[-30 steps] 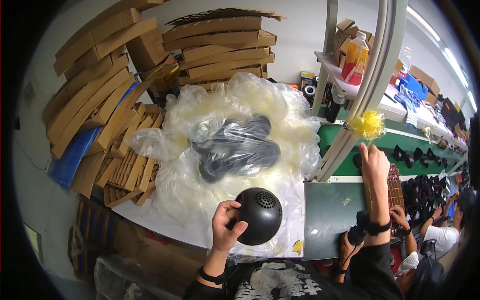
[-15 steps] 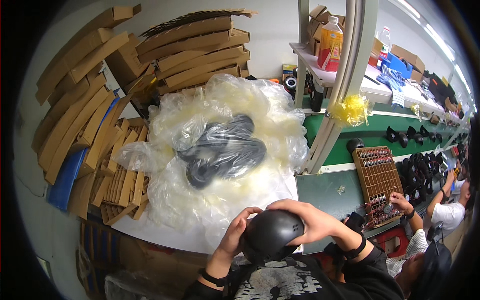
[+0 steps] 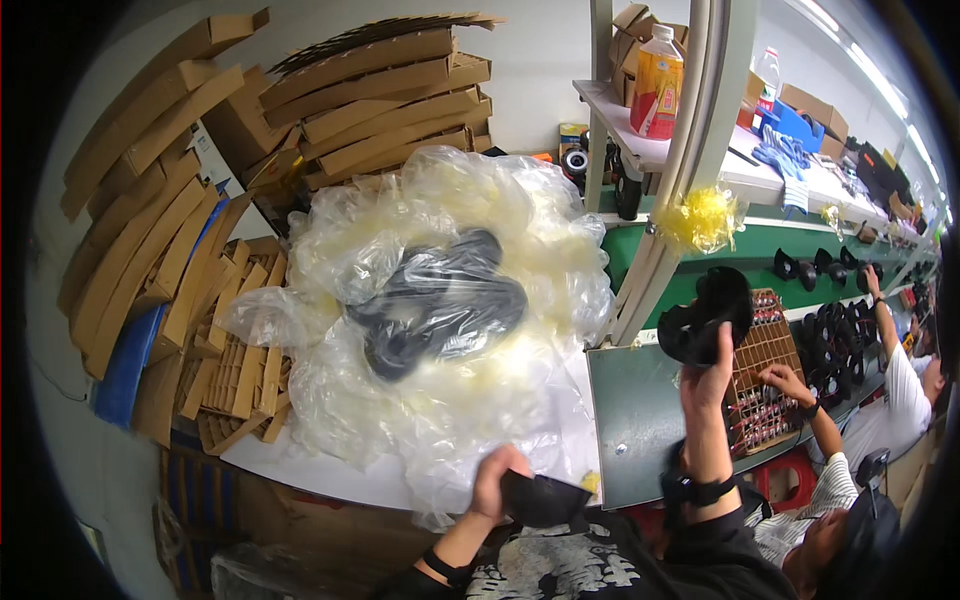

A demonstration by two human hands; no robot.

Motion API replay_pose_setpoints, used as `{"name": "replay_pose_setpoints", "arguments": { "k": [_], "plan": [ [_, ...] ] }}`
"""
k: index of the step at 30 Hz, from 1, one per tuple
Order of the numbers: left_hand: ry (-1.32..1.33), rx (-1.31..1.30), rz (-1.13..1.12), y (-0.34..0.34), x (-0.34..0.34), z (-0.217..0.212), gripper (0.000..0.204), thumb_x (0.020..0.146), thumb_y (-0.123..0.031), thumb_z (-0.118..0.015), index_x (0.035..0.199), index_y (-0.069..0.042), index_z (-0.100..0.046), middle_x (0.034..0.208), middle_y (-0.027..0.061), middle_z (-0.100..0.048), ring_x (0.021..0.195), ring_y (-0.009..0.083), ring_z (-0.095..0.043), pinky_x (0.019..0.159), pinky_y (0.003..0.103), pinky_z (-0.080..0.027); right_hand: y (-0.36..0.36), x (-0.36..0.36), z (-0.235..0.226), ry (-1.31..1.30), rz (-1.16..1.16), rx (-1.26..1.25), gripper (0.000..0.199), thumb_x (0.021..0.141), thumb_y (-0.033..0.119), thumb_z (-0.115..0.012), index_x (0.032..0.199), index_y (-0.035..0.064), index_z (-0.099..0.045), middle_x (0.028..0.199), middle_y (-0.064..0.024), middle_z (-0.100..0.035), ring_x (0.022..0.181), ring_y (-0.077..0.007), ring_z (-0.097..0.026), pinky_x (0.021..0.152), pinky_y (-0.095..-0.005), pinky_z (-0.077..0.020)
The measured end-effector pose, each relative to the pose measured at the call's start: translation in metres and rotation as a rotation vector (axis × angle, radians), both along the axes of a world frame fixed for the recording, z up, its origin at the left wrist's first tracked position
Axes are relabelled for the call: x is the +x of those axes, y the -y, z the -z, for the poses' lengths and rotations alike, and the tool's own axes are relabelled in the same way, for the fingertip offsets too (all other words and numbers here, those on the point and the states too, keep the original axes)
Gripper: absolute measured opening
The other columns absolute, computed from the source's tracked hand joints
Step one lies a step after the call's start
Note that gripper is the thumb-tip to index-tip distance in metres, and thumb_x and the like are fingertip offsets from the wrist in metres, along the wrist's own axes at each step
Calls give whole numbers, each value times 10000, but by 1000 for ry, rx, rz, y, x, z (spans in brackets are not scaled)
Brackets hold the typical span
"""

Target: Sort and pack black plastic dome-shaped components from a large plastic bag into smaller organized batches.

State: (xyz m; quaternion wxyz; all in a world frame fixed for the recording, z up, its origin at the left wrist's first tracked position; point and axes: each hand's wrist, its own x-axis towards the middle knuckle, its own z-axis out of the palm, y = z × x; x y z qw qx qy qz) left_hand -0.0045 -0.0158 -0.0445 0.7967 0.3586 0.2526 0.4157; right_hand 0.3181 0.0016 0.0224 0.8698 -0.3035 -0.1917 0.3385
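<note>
Near my body at the lower centre, my left hand [image 3: 495, 484] grips a black curved plastic piece [image 3: 545, 498], which is seen nearly edge-on. My right hand [image 3: 708, 378] is stretched out to the right over the green worktop, its fingers closed on a black plastic shell [image 3: 722, 308] with a rounded, hollowed form. In front of me lies a large heap of clear and yellowish plastic bags [image 3: 350, 250]. Dark curved parts [image 3: 450, 290] show through a bag on top of it.
A brown partitioned tray [image 3: 760, 345] of small parts lies right, with a co-worker's hand [image 3: 790, 383] over it. Another person's arm reaches to the green belt [image 3: 655, 275], which carries black shells. A metal post [image 3: 675, 200] stands near my right hand. Cardboard dividers [image 3: 150, 250] are stacked left.
Both hands were together around a round black shell at my body. Now they are apart, each with a black piece; the right has moved up and right. A farther co-worker has reached to the belt.
</note>
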Motion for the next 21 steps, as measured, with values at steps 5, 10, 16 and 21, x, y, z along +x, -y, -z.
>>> {"name": "replay_pose_setpoints", "arguments": {
  "k": [5, 10, 16, 21],
  "plan": [
    [649, -462, -8, -41, -26, -18, 417, 955, -452, -339, 670, -148, -342, 573, -18, -342, 514, 128, -383, 500, 293, -319, 37, 59, 147, 1663, 317, -1004, 887, 607, 167, -800, 1351, 35, -337, 1306, -202, -422, 1218, -362, -403, 1038, -457, -330],
    [858, -562, 56, -46, -23, -15, 392, 961, -457, -369, 720, -150, -342, 611, -20, -344, 538, 107, -375, 506, 269, -314, 69, 56, 213, 1686, 50, -1092, 1212, 475, 444, -891, 1418, 19, -259, 1357, -235, -390, 1263, -403, -361, 1074, -456, -298],
    [946, -634, 165, -45, -17, -12, 384, 960, -451, -385, 719, -155, -342, 622, -17, -352, 544, 103, -376, 508, 266, -311, 21, -73, 16, 989, -901, -163, 768, 700, 156, -811, 1339, 15, -408, 1314, -173, -483, 1118, -250, -551, 938, -352, -440],
    [684, -376, 21, -59, -37, 17, 374, 954, -445, -389, 722, -153, -354, 628, -7, -370, 580, 123, -404, 543, 280, -339, 26, -102, -33, 1151, -698, -100, 108, 743, 60, -765, 776, 7, -676, 820, -97, -654, 789, -188, -623, 688, -269, -484]
  ]
}}
